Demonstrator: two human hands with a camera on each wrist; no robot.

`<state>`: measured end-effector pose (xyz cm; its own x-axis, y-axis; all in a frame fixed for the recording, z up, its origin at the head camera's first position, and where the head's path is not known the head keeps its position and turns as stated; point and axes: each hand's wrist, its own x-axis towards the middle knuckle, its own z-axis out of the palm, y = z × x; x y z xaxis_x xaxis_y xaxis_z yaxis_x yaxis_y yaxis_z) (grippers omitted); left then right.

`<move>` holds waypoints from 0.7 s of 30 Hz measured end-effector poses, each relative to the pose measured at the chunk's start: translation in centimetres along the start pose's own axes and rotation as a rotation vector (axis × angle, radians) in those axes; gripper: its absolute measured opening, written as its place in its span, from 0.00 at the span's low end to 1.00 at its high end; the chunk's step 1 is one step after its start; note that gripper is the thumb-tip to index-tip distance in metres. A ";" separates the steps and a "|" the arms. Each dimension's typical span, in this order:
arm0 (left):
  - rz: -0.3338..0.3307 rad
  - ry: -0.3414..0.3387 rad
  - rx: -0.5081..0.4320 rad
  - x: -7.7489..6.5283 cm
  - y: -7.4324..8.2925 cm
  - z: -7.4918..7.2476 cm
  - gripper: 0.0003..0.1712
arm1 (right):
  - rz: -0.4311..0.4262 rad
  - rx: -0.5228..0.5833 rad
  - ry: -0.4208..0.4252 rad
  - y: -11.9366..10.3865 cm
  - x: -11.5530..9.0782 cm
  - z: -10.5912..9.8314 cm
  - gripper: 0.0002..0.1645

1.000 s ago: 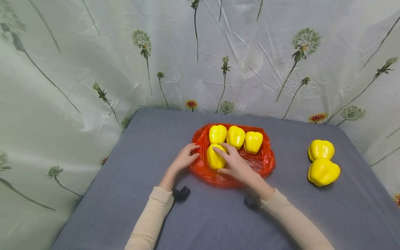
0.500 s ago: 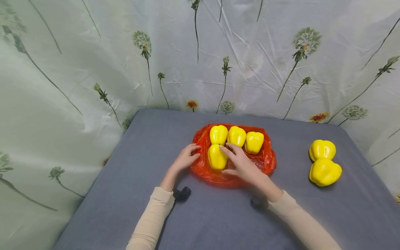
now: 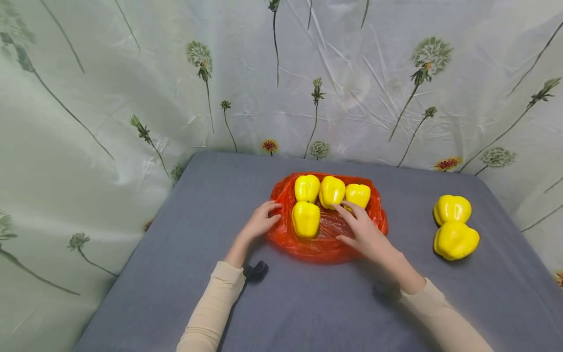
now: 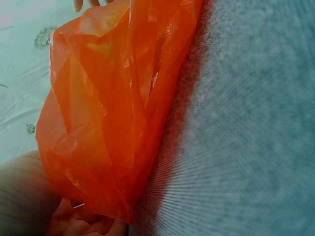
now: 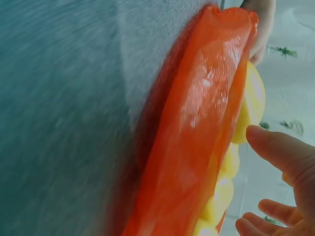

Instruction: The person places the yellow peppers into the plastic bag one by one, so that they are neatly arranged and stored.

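A red plastic bag (image 3: 323, 252) lies spread open on the table, its rim standing up around several yellow bell peppers (image 3: 306, 220). My left hand (image 3: 259, 222) holds the bag's left rim. In the left wrist view the red plastic (image 4: 108, 113) covers part of that hand, and curled fingers (image 4: 86, 226) show below it. Over the bag's right half hovers my right hand (image 3: 367, 234), fingers spread and holding nothing. Its thumb (image 5: 268, 142) is near a yellow pepper (image 5: 251, 101) in the right wrist view, overlapping its edge; contact is unclear.
Two more yellow bell peppers (image 3: 455, 239) lie touching each other on the right of the grey-covered table (image 3: 211, 195). A dark strap piece (image 3: 257, 271) shows by my left wrist. Behind the table hangs a floral curtain (image 3: 352, 98).
My right hand has let go of the near-left pepper and moved right, leaving it in the bag. My left hand stays at the bag's rim.
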<state>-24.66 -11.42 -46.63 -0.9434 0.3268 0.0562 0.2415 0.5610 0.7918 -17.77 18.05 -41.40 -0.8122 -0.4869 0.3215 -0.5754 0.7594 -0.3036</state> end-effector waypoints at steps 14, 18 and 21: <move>-0.004 0.006 0.010 0.0 0.1 -0.1 0.23 | 0.036 -0.044 0.135 2.7 -2.7 -1.6 0.47; 0.004 0.007 0.015 0.0 0.0 0.0 0.23 | 0.052 -0.067 0.146 3.5 -3.4 -2.1 0.48; 0.005 0.006 0.009 0.0 0.0 0.0 0.23 | 0.065 -0.079 0.159 4.1 -4.0 -2.5 0.49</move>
<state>-24.63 -11.41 -46.63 -0.9437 0.3246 0.0639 0.2479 0.5659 0.7863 -16.59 24.17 -41.70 -0.8183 -0.3663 0.4430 -0.5080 0.8214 -0.2592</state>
